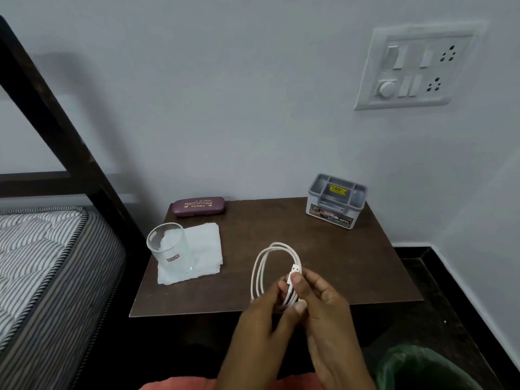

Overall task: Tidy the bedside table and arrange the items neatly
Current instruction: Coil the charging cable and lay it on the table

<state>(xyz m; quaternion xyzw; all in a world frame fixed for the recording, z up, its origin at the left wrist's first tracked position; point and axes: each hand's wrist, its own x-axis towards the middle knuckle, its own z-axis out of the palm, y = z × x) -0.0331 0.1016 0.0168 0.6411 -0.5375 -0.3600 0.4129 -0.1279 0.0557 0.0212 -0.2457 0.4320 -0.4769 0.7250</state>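
White cable [264,261] — light, limp, springy; roughly 3 loops, likely to spring open. Best hold: gathered strands below plug [295,268] — left hand [254,326] and right hand [323,308] both pinch there.

Both hands, left hand [263,311] and right hand [323,305], grip a coiled white USB cable [277,266] above the dark brown wooden bedside table [351,263].

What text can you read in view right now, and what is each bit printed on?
"PRINCE OPTICALS": lid of the maroon spectacle case; smaller lines above and below it are too small to read.
"OPEL": front label of the grey plastic box.
Yellow sticker on the box lid: blurred, unreadable.
Red label on the glass: unreadable.
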